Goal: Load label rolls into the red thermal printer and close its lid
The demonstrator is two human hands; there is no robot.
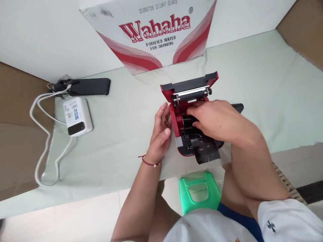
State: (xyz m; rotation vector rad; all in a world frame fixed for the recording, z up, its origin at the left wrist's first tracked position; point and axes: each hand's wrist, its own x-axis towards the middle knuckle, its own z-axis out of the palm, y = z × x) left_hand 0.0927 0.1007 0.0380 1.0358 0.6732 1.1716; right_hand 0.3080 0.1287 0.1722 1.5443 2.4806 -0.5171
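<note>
A small red and black label printer (176, 126) stands on the cloth with its lid (191, 84) raised; a roller and a bright metal bar show under the lid. Inside lies a black roll (188, 121), from which a dark glossy strip (205, 149) hangs over the front edge. My right hand (214, 119) reaches into the printer from the right, its thumb and fingers closed on the roll; part of this grip is hidden. Along the printer's left wall rests my left hand (161, 131), thumb and fingers apart, holding nothing.
A Wahaha water carton (164, 43) stands behind the printer. To the left lie a black phone (91, 86), keys (60, 86), a white power bank (77, 116) and a looped white cable (37, 148). A black object (237, 108) lies partly behind my right hand. A green stool (199, 203) stands below.
</note>
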